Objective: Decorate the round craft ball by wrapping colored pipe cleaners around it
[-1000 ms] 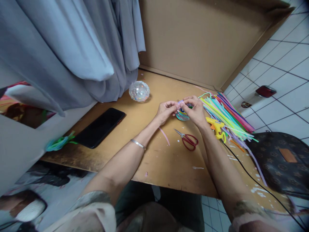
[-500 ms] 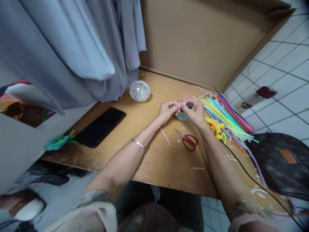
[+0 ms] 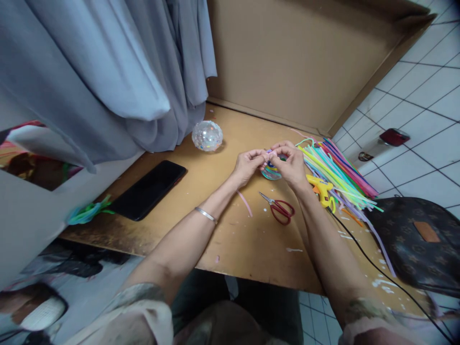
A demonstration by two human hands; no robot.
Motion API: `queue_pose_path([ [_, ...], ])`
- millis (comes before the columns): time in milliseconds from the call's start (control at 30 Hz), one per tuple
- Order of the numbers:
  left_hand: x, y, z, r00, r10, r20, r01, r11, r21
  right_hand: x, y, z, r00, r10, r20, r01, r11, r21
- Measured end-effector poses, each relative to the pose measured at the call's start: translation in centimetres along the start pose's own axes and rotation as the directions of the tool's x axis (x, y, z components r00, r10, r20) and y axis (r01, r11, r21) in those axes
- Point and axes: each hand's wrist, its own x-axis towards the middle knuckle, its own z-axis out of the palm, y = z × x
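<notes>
My left hand [image 3: 247, 167] and my right hand [image 3: 290, 165] meet over the table, fingertips pinched together. Between them is a small pink-and-purple piece [image 3: 270, 154], mostly covered by the fingers; it looks like pipe cleaner, though its shape is hard to make out. Just beneath the hands a round, clear container with coloured strips [image 3: 271, 173] shows in part. Toward me lie red-handled scissors [image 3: 282, 211], their blades pointing up and left. A loose pink pipe cleaner strip [image 3: 246, 203] rests beside my left wrist.
To the right are a yellow glue gun [image 3: 321, 190] with a black cord, a bundle of coloured pipe cleaners [image 3: 339, 167] and a dark patterned bag [image 3: 413, 239]. A clear ball [image 3: 207, 136] sits at the back left, a black phone [image 3: 149, 189] nearer. Cardboard [image 3: 280, 62] stands behind.
Both hands stay in nearly the same place, still pinching the small piece. The whole view shifts very slightly; nothing on the table has visibly moved.
</notes>
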Motion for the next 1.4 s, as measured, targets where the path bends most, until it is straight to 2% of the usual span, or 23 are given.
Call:
queue_pose_path([
  [333,0.2,0.1,-0.6,0.999,0.032,0.002,-0.032,0.999,0.039,0.1,0.4,-0.6,0.999,0.031,0.021,-0.032,0.996,0.08],
  [567,0.3,0.0,-1.3,0.999,0.036,0.013,-0.036,0.997,-0.062,0.4,0.4,-1.1,0.998,0.057,-0.038,-0.052,0.993,0.102],
  [767,-0.1,0.3,-0.8,0.999,0.049,0.019,-0.048,0.999,-0.015,0.3,0.4,-1.0,0.996,0.064,-0.065,-0.057,0.994,0.095],
  [967,0.0,0.2,-0.5,0.997,0.08,-0.01,-0.08,0.997,0.007,0.2,0.2,-0.7,0.996,0.077,-0.042,-0.072,0.993,0.097],
  [1400,-0.1,0.5,0.1,0.999,0.04,-0.018,-0.039,0.997,0.068,0.0,0.1,-0.1,0.997,0.043,-0.059,-0.039,0.997,0.063],
])
